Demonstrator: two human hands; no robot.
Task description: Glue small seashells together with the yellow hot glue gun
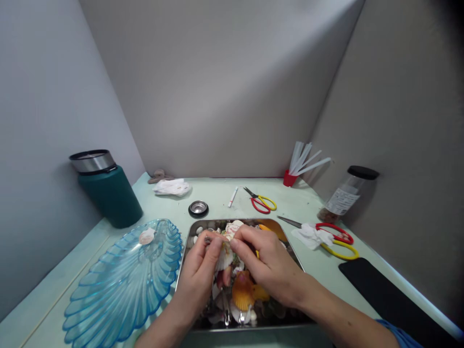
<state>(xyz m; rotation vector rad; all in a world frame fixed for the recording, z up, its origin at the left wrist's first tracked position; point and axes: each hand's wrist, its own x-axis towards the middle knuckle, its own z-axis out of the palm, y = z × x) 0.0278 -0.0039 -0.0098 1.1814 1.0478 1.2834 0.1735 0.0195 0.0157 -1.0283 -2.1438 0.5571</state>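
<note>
Both of my hands meet over a metal tray [188,244] filled with several seashells, among them an orange scallop shell [242,292]. My left hand [203,270] is closed, its fingers pinching a pale shell [224,256]. My right hand [266,263] is closed too, fingertips pressed on the top of the same shell, with a yellow bit showing under its fingers. A blue glass shell-shaped dish [123,285] lies left of the tray and holds one small pale shell [147,236].
A dark green tumbler [107,188] stands at the left. Behind the tray lie a small round metal lid [198,208], a white tube [233,196], red-yellow scissors [263,202], a red cup of white strips [293,175]. Right: scissors on tissue [335,239], a jar [346,195], a black pad [391,299].
</note>
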